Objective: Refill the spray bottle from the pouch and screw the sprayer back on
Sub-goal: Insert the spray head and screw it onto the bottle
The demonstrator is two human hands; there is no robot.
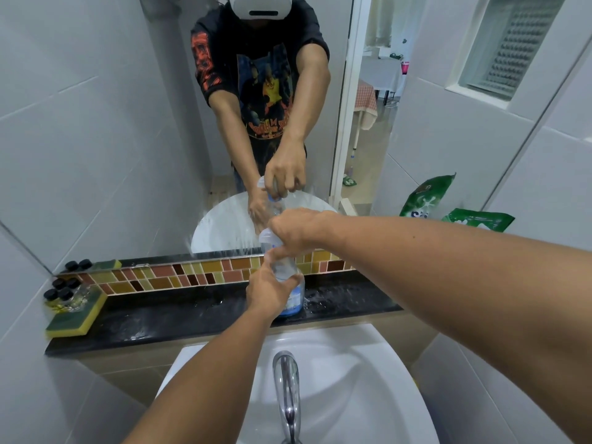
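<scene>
Spray bottle point(290, 294) stands on the table point(179, 318); left hand point(267, 291) grasps its body, right hand point(296, 232) grips the sprayer point(268, 238). Keep the bottle upright, turn gently until the thread sits straight.

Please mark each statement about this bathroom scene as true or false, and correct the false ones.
1. The spray bottle stands on the dark ledge. True.
2. The left hand holds the bottle's body. True.
3. The right hand rests on the tap. False: it grips the sprayer top of the bottle.
4. The green pouch is being poured. False: it lies at the right, untouched.
5. A sponge lies at the ledge's left end. True.
</scene>
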